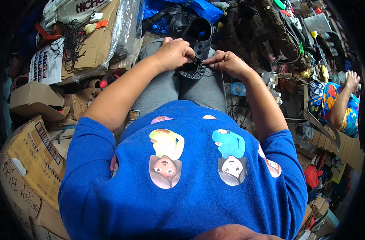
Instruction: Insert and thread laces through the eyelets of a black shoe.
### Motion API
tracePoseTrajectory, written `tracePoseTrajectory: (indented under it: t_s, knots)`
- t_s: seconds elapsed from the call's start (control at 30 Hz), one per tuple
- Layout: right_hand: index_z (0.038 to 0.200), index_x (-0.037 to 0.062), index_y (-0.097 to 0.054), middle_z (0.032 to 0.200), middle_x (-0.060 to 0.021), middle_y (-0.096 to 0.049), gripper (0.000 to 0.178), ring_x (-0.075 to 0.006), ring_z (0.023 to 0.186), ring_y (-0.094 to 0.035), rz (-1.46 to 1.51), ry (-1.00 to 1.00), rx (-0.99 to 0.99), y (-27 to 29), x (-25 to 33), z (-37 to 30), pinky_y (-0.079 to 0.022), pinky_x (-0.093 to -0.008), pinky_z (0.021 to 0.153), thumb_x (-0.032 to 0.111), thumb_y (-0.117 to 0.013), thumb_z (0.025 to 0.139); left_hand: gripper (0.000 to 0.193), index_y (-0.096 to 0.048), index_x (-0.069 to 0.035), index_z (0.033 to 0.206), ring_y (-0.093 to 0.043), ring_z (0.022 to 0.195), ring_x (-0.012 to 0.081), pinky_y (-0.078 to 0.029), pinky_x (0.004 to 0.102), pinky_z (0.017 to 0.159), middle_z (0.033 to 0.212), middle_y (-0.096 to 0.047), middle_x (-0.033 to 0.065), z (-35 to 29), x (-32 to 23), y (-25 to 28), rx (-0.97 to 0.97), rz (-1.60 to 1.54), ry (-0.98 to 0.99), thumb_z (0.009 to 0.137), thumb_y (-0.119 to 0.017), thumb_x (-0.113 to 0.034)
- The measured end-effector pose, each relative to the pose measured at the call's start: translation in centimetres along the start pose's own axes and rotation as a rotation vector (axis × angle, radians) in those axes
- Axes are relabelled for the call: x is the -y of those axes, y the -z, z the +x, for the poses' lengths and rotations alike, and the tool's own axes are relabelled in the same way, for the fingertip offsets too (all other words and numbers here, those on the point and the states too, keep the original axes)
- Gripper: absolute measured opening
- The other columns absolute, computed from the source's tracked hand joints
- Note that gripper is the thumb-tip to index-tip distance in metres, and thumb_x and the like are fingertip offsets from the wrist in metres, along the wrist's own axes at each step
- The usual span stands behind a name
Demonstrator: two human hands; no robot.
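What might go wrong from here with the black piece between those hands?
The glossy black piece with round holes might twist, since the left hand and right hand meet only near its lower end.

The gathered black band sits just below the fingertips and could snag.

If let go, either might slip between the grey-trousered legs.

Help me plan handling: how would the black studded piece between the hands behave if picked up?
The black studded piece may feel springy, since its upper band holds an open curve. Its gathered lower edge looks wrinkled, so would probably flop. Thin-looking bands suggest it's light.
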State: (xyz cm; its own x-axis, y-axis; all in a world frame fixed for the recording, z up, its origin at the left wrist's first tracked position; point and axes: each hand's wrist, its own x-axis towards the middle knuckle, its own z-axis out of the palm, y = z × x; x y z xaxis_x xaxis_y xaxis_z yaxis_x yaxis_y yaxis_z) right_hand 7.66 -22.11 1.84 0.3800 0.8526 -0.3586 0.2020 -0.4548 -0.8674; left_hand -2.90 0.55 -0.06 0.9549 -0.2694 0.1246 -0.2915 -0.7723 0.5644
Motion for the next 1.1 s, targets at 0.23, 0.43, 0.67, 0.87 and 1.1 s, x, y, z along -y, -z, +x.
tracePoseTrajectory:
  t_s: [0.23, 0.43, 0.67, 0.87, 1.1]
  knots:
    - [0.11, 0.012, -0.069, 0.091, -0.0013, -0.061, 0.03, -0.0103, 0.085, -0.056, -0.049, -0.027, -0.124, -1.5, 0.3, -1.2, -0.046, -0.0249, 0.077, 0.005, -0.068, 0.081, 0.017, -0.071, -0.018, 0.091, -0.055, 0.094, 0.0206, -0.033, 0.039, 0.088, 0.085, -0.06, 0.0008, -2.2, -2.0, 1.6, 0.042, -0.051, 0.098, 0.074, -0.07, -0.018]
    - [0.114, 0.0073, -0.066, 0.097, 0.0006, -0.065, 0.033, -0.0055, 0.085, -0.057, 0.284, -0.181, -0.161, -1.9, 1.1, -1.3, -0.047, -0.0227, 0.077, 0.006, -0.069, 0.082, 0.02, -0.071, -0.02, 0.093, -0.052, 0.099, 0.0185, -0.029, 0.038, 0.089, 0.087, -0.063, -0.0019, -3.2, -1.5, 0.3, -0.191, -0.021, 0.236, 0.073, -0.072, -0.024]
    - [0.115, 0.0025, -0.063, 0.101, -0.0045, -0.067, 0.034, -0.0092, 0.089, -0.06, 0.288, -0.12, -0.151, -1.7, -0.2, -0.3, -0.048, -0.0241, 0.083, 0.006, -0.069, 0.081, 0.017, -0.071, -0.023, 0.091, -0.05, 0.101, 0.0165, -0.024, 0.0402, 0.088, 0.089, -0.066, -0.0037, -2.2, -2.3, -0.2, -0.092, -0.006, 0.355, 0.076, -0.07, -0.03]
    - [0.109, 0.0012, -0.064, 0.098, -0.0016, -0.066, 0.03, -0.0074, 0.088, -0.059, 0.357, -0.213, -0.068, -0.7, 0.5, 0.5, -0.047, -0.0231, 0.084, 0.005, -0.07, 0.08, 0.021, -0.066, -0.02, 0.095, -0.05, 0.1, 0.0184, -0.025, 0.0415, 0.087, 0.088, -0.066, -0.0029, -0.4, -2.8, -0.1, 0.037, -0.039, 0.446, 0.077, -0.069, -0.03]
    - [0.1, 0.0011, -0.065, 0.091, 0.0, -0.066, 0.022, -0.0062, 0.081, -0.059, 0.249, -0.18, -0.031, -0.6, 0.8, 1.3, -0.048, -0.0222, 0.077, 0.005, -0.071, 0.079, 0.028, -0.065, -0.018, 0.101, -0.051, 0.103, 0.023, -0.026, 0.0418, 0.087, 0.095, -0.063, 0.0052, 0.3, -2.7, 0.2, 0.178, -0.069, 0.391, 0.076, -0.069, -0.031]
